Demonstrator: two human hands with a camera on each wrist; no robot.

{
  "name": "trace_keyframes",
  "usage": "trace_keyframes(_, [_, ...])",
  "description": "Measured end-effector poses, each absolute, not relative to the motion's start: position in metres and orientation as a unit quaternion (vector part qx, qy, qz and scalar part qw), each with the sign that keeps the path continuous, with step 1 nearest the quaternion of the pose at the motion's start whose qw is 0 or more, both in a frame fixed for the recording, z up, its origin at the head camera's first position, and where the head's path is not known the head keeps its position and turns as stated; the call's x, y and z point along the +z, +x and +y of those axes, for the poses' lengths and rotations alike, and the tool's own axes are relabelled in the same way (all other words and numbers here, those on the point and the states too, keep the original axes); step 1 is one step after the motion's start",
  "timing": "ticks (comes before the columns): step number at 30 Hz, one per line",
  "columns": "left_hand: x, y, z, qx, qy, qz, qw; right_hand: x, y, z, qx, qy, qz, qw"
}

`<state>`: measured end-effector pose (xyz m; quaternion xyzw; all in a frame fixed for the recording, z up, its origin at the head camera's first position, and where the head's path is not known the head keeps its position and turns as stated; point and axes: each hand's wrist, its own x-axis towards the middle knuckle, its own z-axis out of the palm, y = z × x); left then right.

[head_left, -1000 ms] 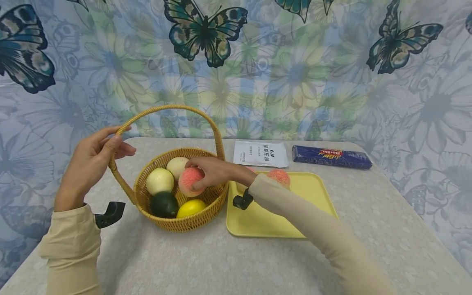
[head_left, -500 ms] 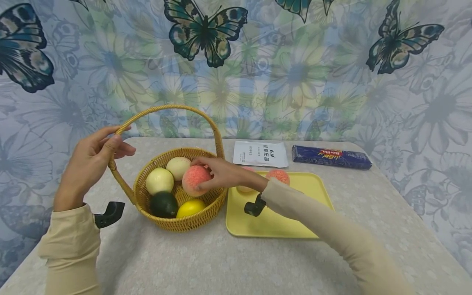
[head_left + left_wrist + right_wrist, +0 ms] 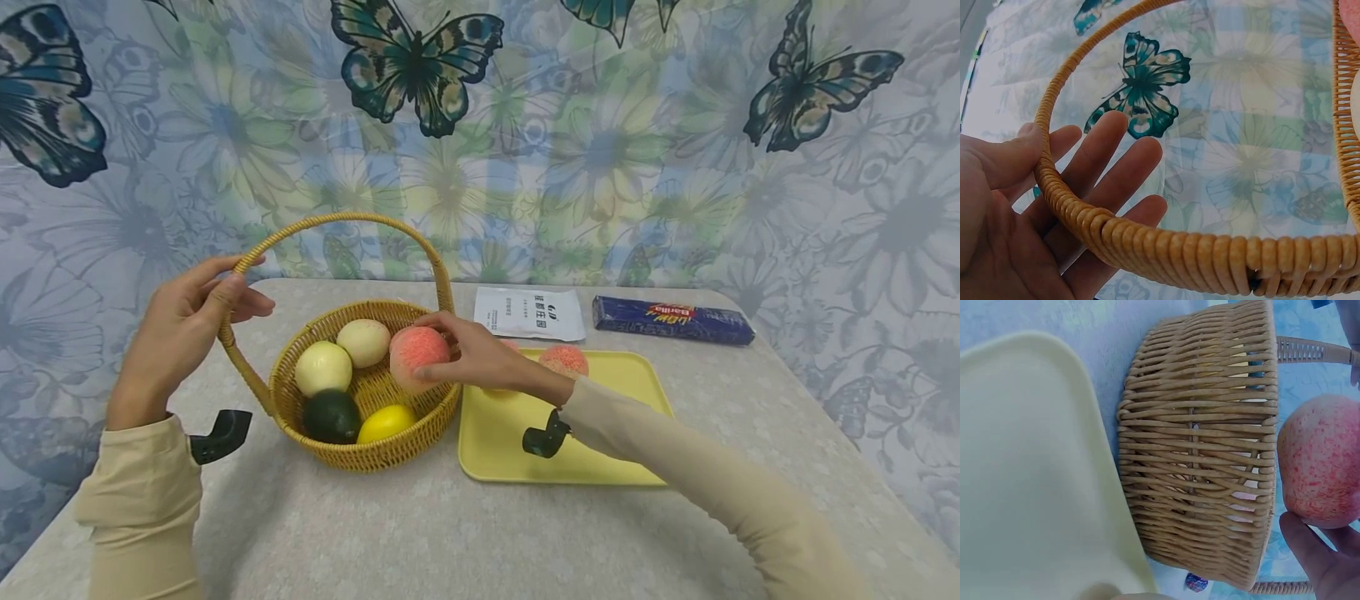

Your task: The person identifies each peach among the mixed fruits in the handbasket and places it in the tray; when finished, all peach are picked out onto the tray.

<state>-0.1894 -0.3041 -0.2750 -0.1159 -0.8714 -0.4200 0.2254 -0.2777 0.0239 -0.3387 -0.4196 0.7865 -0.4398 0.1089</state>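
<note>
A woven basket [image 3: 408, 437] with a tall arched handle [image 3: 337, 219] stands on the table. In it lie two pale round fruits [image 3: 324, 368], a dark green one [image 3: 333, 415] and a yellow lemon [image 3: 386, 422]. My left hand [image 3: 225, 292] holds the handle's left side, thumb in front and fingers [image 3: 1107, 162] behind the handle [image 3: 1147, 244]. My right hand [image 3: 457, 354] grips a pink peach [image 3: 416, 354] just above the basket's right rim. In the right wrist view the peach [image 3: 1322, 462] hangs beside the basket wall [image 3: 1210, 456], with my fingers [image 3: 1313, 553] under it.
A yellow tray [image 3: 600, 442] lies right of the basket with a peach [image 3: 564, 360] at its far edge; another is mostly hidden behind my right hand. A white packet [image 3: 530, 312] and a blue pasta pack [image 3: 671, 319] lie behind it. A butterfly curtain backs the table.
My right hand has lifted the peach up out of the basket and carried it rightward to the rim. The left hand stays on the handle.
</note>
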Motion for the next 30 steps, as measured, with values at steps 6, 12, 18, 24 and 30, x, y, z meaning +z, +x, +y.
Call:
trace_keyframes(6, [-0.274,-0.191,-0.305,-0.421,-0.114,-0.871,0.225,-0.337,-0.279,0.038,-0.442,-0.404,0.795,0.095])
trace_keyframes(12, [-0.272,-0.192,-0.304,-0.42,-0.11,-0.873,0.221,-0.341,-0.28,0.056,-0.452,-0.392,0.795,0.094])
trace_keyframes(18, [-0.273,-0.192,-0.305,-0.425,-0.114,-0.87,0.222,-0.343,-0.275,0.076,-0.48,-0.375,0.788,0.092])
trace_keyframes(24, [-0.274,-0.193,-0.306,-0.432,-0.123,-0.865,0.224,-0.343,-0.272,0.097,-0.503,-0.353,0.783,0.095])
trace_keyframes(30, [-0.274,-0.193,-0.307,-0.431,-0.125,-0.865,0.225,-0.346,-0.277,0.118,-0.525,-0.32,0.784,0.087])
